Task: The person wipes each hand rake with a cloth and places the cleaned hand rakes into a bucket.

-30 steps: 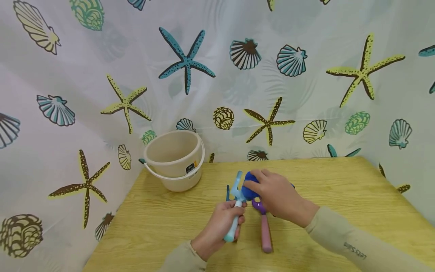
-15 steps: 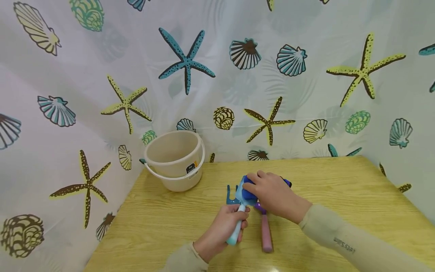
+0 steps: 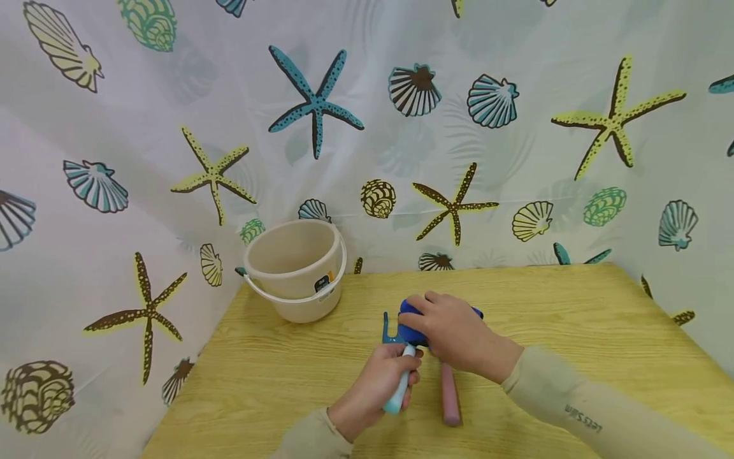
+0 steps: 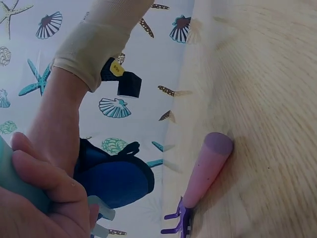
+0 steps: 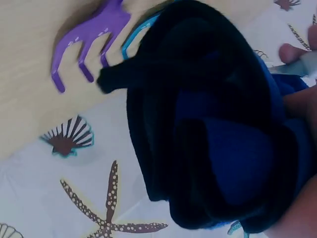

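Note:
My left hand (image 3: 373,379) grips the pale blue handle (image 3: 401,381) of a garden hand fork, tilted over the table. A blue cloth with dark edging (image 5: 237,163) is bunched in my right hand (image 3: 461,335), wrapped over the fork's head and hiding most of it. Pale prong ends (image 4: 105,210) stick out beside the cloth in the left wrist view. A hand rake with a pink handle (image 3: 450,395) and purple tines (image 5: 91,32) lies on the table below my right hand. Just past my left fingers, a darker blue pronged tool (image 3: 391,338) is partly covered.
A cream bucket (image 3: 301,306) with a white handle stands at the back left of the wooden table (image 3: 573,331). Behind the table hangs a white curtain (image 3: 510,44) printed with starfish and shells.
My right hand has moved the cloth slightly left and down over the fork's head, which showed more before. My left hand has shifted a little to the right, still holding the handle.

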The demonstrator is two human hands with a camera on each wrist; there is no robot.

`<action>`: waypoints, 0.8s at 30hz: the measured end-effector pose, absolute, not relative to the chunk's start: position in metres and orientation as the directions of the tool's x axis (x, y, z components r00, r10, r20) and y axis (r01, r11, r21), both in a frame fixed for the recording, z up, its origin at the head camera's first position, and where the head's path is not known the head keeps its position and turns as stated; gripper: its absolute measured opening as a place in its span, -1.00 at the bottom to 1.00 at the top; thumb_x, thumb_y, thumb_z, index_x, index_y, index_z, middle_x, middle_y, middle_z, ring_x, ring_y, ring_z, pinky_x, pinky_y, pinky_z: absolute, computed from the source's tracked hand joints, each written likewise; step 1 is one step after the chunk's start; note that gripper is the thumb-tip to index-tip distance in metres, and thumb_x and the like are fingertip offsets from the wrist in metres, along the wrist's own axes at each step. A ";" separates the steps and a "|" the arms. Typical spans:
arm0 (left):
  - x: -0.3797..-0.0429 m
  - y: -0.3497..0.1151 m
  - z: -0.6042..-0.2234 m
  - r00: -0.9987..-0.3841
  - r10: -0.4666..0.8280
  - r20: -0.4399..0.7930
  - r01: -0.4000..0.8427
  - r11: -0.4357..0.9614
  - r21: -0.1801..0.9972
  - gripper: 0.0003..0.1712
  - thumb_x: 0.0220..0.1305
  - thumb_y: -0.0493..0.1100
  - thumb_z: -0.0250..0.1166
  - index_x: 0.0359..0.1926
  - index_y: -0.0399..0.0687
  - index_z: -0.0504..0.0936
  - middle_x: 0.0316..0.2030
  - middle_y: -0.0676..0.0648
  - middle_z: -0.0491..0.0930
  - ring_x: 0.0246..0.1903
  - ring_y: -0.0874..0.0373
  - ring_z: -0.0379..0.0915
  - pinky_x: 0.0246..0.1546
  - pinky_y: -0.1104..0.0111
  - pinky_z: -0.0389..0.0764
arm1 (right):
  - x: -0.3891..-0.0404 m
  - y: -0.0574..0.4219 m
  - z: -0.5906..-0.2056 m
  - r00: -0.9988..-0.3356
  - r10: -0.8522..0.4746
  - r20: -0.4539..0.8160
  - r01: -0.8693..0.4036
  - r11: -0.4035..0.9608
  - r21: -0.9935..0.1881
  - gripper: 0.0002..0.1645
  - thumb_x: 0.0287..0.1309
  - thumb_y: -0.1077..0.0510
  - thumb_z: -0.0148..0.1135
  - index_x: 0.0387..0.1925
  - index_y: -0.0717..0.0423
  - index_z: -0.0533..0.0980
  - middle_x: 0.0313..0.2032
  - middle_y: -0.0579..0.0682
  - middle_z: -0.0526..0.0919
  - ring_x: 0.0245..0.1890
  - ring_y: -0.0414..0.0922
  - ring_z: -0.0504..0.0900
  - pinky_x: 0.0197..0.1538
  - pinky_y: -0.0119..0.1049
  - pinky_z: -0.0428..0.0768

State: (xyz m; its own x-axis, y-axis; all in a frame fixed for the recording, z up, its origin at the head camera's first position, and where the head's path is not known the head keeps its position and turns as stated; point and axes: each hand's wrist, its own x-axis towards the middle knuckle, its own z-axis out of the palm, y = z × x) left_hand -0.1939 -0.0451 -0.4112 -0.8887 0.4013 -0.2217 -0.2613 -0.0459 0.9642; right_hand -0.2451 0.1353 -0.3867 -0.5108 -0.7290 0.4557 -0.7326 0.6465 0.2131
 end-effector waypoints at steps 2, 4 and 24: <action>-0.195 -0.045 -0.413 -0.886 0.406 -0.223 -0.262 -0.041 0.964 -0.78 0.38 -0.26 0.13 -0.03 -0.30 0.49 -0.55 0.01 0.40 -0.81 0.27 0.21 -0.81 0.49 0.37 | -0.242 0.133 -0.386 -0.526 -0.737 0.425 -0.761 0.630 0.152 -0.43 -0.10 0.29 0.52 0.02 -0.11 0.63 0.06 0.04 0.62 -0.08 -0.01 0.63 -0.12 -0.11 0.73; -0.195 -0.045 -0.414 -0.886 0.406 -0.226 -0.262 -0.035 0.964 -0.78 0.39 -0.26 0.12 -0.02 -0.29 0.48 -0.55 0.00 0.40 -0.83 0.26 0.20 -0.80 0.49 0.38 | -0.240 0.132 -0.386 -0.544 -0.728 0.416 -0.772 0.629 0.090 -0.46 -0.03 0.34 0.44 0.02 -0.13 0.64 0.07 0.02 0.62 -0.03 -0.02 0.64 -0.12 -0.11 0.73; -0.191 -0.039 -0.414 -0.892 0.391 -0.229 -0.238 0.026 0.971 -0.72 0.37 -0.25 0.16 0.01 -0.35 0.53 -0.58 0.01 0.40 -0.86 0.28 0.17 -0.85 0.50 0.32 | -0.252 0.132 -0.392 -0.456 -0.749 0.481 -0.530 0.663 0.529 -0.75 0.11 0.19 0.49 -0.16 0.03 0.63 -0.04 0.08 0.56 -0.23 0.01 0.56 -0.24 -0.20 0.62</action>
